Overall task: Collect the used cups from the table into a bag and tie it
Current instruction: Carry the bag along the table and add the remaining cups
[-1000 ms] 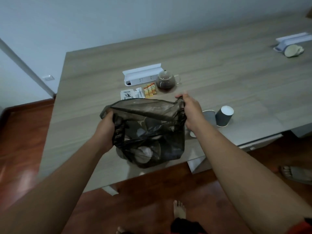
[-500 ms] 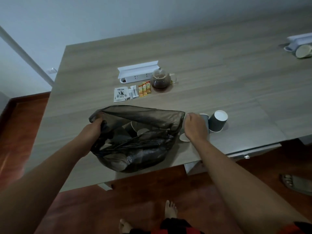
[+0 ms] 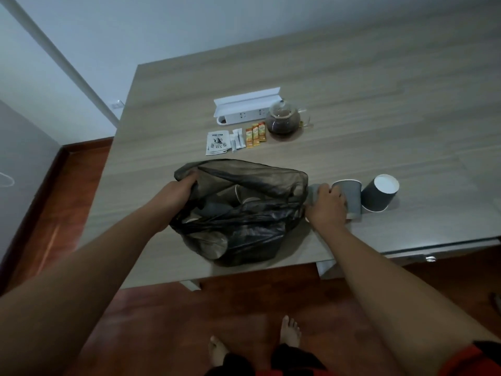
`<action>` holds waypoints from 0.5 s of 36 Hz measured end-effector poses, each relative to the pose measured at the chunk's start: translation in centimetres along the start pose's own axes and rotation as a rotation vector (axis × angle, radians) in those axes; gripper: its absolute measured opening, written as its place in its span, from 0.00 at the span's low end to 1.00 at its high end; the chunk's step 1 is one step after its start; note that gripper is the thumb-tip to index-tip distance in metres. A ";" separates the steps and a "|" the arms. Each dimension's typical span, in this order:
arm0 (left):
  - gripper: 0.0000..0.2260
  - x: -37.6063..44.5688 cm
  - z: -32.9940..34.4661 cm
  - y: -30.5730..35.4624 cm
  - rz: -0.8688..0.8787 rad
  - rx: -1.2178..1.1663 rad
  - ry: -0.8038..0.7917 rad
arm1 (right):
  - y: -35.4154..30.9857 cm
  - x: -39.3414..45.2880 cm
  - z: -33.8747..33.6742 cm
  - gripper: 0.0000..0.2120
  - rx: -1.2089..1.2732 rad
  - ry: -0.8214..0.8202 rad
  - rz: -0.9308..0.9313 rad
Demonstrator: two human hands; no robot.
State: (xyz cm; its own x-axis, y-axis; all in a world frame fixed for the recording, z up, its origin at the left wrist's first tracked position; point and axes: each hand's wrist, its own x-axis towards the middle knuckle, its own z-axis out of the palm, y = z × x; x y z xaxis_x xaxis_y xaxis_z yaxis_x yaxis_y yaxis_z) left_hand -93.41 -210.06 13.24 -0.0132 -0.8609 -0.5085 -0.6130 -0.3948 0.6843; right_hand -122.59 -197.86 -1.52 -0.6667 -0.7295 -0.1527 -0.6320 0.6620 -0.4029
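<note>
Head view looks down on a wooden table (image 3: 352, 85) where a dark plastic bag (image 3: 244, 221) sits near the 6 o'clock edge, cups visible inside it. At the bag's 9 o'clock rim, the left hand (image 3: 176, 194) grips the plastic with curled fingers. At its 3 o'clock side, the right hand (image 3: 326, 206) wraps around a grey paper cup (image 3: 349, 196) standing on the table. A second cup (image 3: 381, 192), upside down, stands just beside at 3 o'clock. A glass teapot (image 3: 283, 119) and sachets (image 3: 254, 134) lie toward 12 o'clock
</note>
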 end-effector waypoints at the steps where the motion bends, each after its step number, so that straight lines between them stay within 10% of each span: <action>1: 0.22 -0.1 0.0 -0.1 -0.001 0.003 0.000 | -0.1 0.1 0.2 0.26 0.028 -0.037 0.012; 14: 0.19 0.3 -0.5 -0.1 0.035 0.029 -0.005 | -2.9 -0.9 -6.9 0.37 0.829 0.141 0.154; 18: 0.19 0.4 -0.4 -0.1 0.035 -0.001 -0.008 | -6.5 -2.8 -8.3 0.41 1.365 -0.048 0.090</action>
State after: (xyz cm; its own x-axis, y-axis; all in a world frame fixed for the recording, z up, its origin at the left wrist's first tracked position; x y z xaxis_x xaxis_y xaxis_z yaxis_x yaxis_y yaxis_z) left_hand -93.06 -210.46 13.22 -0.0408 -0.8718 -0.4881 -0.6114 -0.3646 0.7023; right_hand -119.88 -198.70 9.06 -0.6525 -0.7170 -0.2454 0.3196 0.0332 -0.9470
